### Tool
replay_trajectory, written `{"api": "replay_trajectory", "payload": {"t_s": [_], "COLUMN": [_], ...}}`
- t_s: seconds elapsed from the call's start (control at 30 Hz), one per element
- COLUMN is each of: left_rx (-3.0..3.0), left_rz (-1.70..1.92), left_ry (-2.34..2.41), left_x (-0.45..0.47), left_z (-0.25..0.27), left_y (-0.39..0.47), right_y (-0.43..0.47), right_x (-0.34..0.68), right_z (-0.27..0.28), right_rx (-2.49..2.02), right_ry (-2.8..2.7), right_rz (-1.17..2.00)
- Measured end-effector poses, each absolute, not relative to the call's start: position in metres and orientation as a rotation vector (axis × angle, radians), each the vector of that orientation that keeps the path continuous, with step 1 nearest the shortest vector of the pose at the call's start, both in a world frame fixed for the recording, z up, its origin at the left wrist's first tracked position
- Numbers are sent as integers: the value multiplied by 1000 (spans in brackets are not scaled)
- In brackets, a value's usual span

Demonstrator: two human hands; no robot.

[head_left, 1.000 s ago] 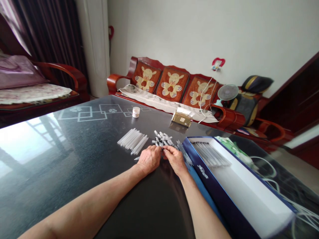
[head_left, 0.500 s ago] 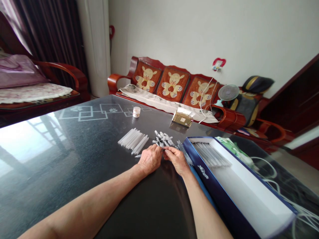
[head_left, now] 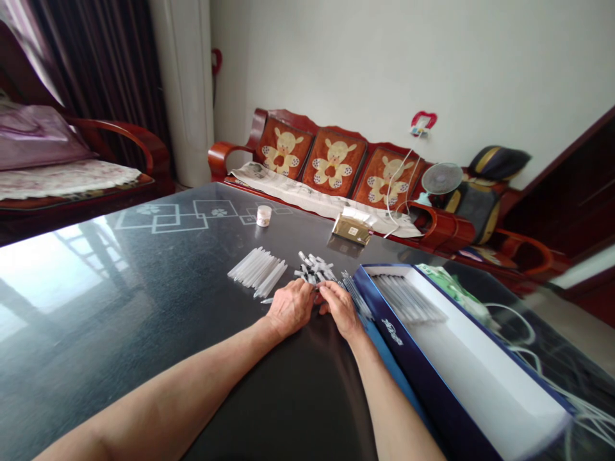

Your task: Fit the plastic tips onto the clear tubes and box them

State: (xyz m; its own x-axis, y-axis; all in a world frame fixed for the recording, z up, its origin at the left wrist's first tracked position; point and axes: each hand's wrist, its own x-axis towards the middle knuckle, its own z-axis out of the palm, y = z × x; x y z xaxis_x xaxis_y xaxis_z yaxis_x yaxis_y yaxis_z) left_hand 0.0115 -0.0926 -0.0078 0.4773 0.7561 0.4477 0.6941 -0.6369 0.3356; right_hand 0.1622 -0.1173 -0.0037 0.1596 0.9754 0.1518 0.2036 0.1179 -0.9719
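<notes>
My left hand (head_left: 291, 306) is closed around a pen barrel, whose pale tip (head_left: 267, 300) sticks out on its left side. My right hand (head_left: 339, 306) pinches at a small dark end by the left fingertips; what it grips is mostly hidden. Left of the hands lies a row of clear white pen barrels (head_left: 257, 269). Just beyond the fingers is a heap of white and black pen caps (head_left: 314, 266). Thin pen refills (head_left: 355, 294) lie between my right hand and a long blue box (head_left: 391, 330), which holds a row of pens (head_left: 408, 299) at its far end.
The dark glossy table (head_left: 168, 301) bears a small white jar (head_left: 263, 216) and a gold tissue box (head_left: 352, 229). A green-white packet (head_left: 454, 288) and white cables (head_left: 586, 406) lie right of the box. A wooden sofa (head_left: 230, 153) stands beyond.
My right hand has shifted slightly, its fingers curling more beside the left fingertips. The left hand stays where it was, and the piles look the same.
</notes>
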Motion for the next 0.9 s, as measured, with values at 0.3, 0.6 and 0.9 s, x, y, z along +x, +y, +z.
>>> {"api": "replay_trajectory", "payload": {"t_s": [0.3,0.6,0.9], "left_rx": [2643,2630,2633], "left_rz": [855,837,835], "left_ry": [1257,1278,1264], "left_x": [11,11,11], "left_z": [-10,-8,-7], "left_y": [-92,-93,-93], "right_y": [-115,-114,-113], "right_x": [158,169,163], "right_z": [-2,-9,-5], "right_rx": [-1503,-1340,-1535], "right_ry": [-1296,-1270,-1329], "right_rz": [760,959,795]}}
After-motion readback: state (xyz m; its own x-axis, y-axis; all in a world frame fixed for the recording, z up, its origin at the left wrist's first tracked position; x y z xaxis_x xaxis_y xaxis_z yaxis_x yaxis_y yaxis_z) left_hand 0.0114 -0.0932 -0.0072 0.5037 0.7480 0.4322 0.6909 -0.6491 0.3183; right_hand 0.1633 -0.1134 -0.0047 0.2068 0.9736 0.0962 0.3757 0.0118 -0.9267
